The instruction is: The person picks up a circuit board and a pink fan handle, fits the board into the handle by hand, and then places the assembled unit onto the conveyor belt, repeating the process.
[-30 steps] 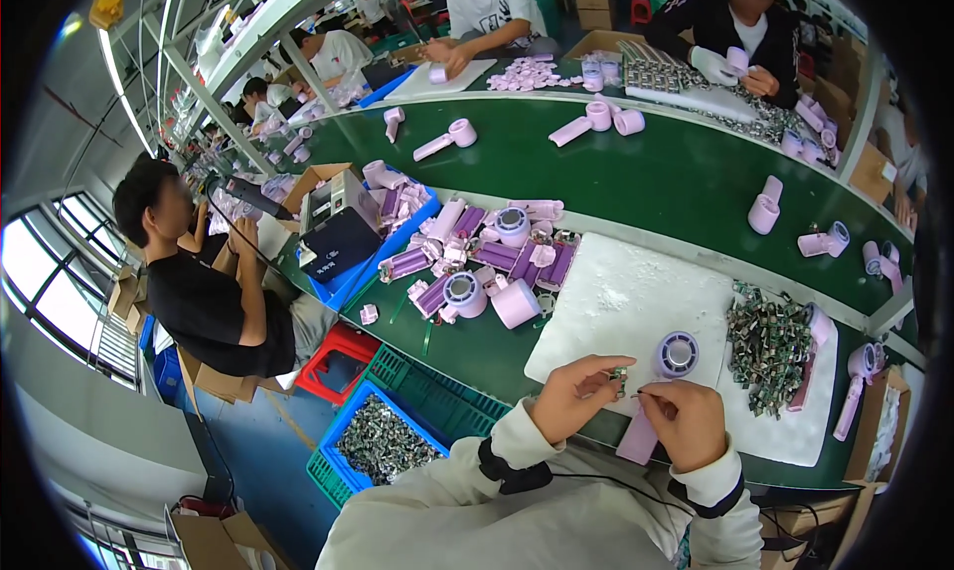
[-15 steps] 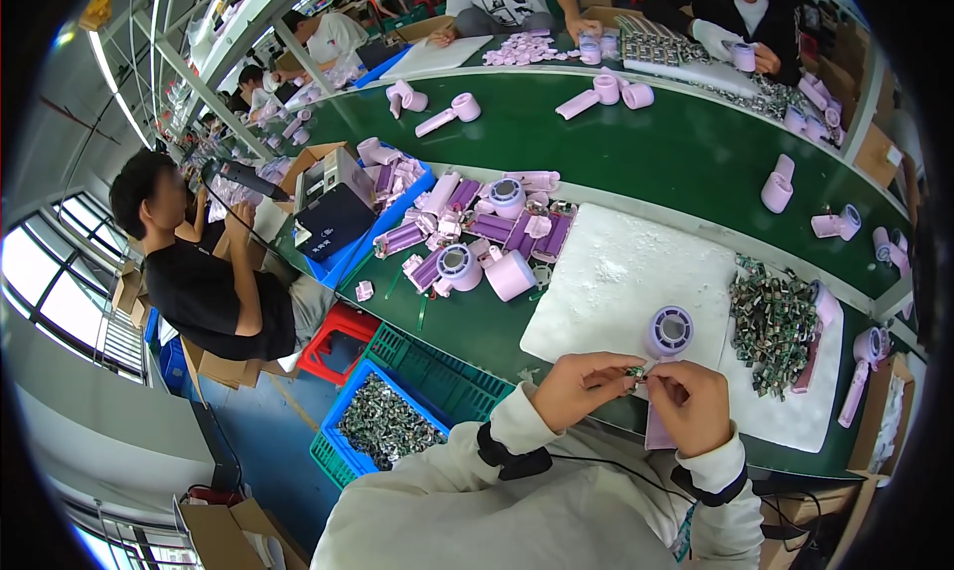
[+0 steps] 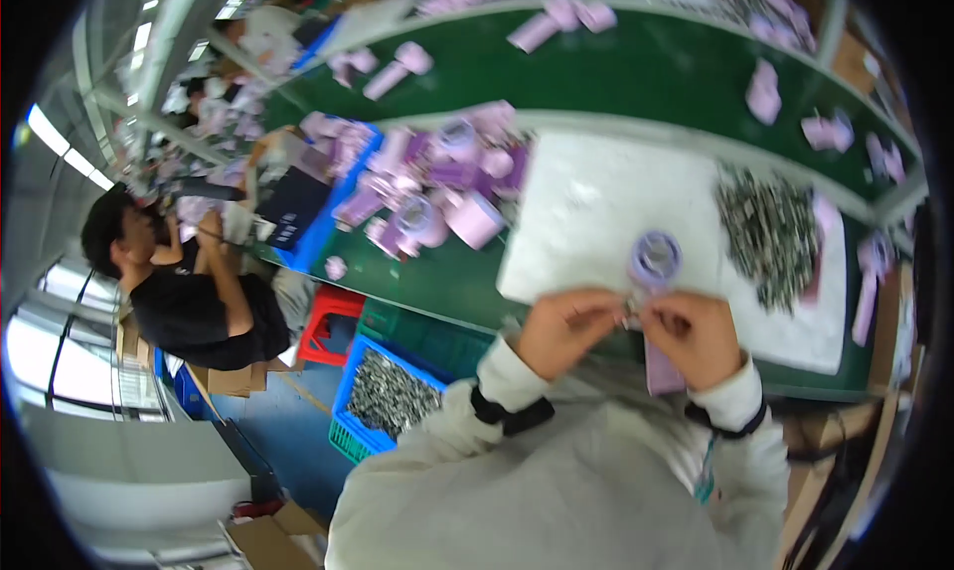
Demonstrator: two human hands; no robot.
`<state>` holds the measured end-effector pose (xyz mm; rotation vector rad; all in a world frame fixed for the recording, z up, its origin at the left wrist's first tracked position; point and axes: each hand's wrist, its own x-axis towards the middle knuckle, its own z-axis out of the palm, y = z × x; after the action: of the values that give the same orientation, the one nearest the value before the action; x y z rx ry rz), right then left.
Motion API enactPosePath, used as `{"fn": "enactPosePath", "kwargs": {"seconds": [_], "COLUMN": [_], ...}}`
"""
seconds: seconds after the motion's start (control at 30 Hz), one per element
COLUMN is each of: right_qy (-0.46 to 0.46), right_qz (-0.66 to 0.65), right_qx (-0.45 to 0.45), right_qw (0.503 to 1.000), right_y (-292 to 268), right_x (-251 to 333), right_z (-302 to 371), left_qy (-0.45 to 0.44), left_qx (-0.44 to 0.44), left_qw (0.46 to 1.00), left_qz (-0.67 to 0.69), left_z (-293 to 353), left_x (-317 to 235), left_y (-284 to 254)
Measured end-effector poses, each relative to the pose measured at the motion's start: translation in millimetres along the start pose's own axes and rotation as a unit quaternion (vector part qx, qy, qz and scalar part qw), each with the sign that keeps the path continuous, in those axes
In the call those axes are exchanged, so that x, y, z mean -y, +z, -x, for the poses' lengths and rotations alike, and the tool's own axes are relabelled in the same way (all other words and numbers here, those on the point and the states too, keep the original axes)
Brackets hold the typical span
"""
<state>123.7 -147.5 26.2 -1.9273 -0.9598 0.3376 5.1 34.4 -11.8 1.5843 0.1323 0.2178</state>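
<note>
My left hand [image 3: 564, 333] and my right hand [image 3: 698, 337] meet at the fingertips over the bench's near edge. Both are closed in a pinch on a small circuit board [image 3: 629, 317], blurred by motion. Just beyond the fingers, a pink hair dryer housing [image 3: 656, 260] with a round purple ring end stands on a white foam sheet [image 3: 581, 207]. Its pink handle [image 3: 663, 369] shows below my right fingers. Right of it, a heap of small green circuit boards [image 3: 770, 237] lies on the foam.
Pink housings [image 3: 475, 220] pile up left of the foam, beside a blue tray [image 3: 348, 197]. Further housings lie along the green belt [image 3: 636, 78]. A blue crate of metallic parts [image 3: 393, 391] sits lower left, near a red stool [image 3: 330, 322]. Another person [image 3: 189, 292] works at left.
The whole view has shifted and blurred as my head moved. My hands stay together at the small circuit board, with the fingertips pressed closer.
</note>
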Motion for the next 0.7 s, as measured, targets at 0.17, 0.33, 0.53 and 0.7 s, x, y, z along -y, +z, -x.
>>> {"fn": "enactPosePath", "kwargs": {"seconds": [0.17,0.33,0.53,0.7], "right_qy": [-0.028,-0.055,-0.058,-0.053], "right_qz": [-0.044,-0.028,-0.046,-0.039], "right_qx": [0.001,0.005,-0.001,0.034], "right_qw": [0.999,0.998,0.997,0.997], "right_y": [3,-3,-2,-5], "right_x": [0,-6,-6,-3], "right_z": [-15,-9,-2,-2], "left_qy": [0.028,0.026,0.066,0.071], "left_qx": [-0.044,-0.015,0.001,0.025], "left_qw": [0.996,0.993,0.997,0.997], "left_qz": [0.072,0.118,0.048,-0.001], "left_z": [-4,-9,-3,-2], "left_x": [-1,1,-2,-5], "left_y": [-5,1,1,-3]}}
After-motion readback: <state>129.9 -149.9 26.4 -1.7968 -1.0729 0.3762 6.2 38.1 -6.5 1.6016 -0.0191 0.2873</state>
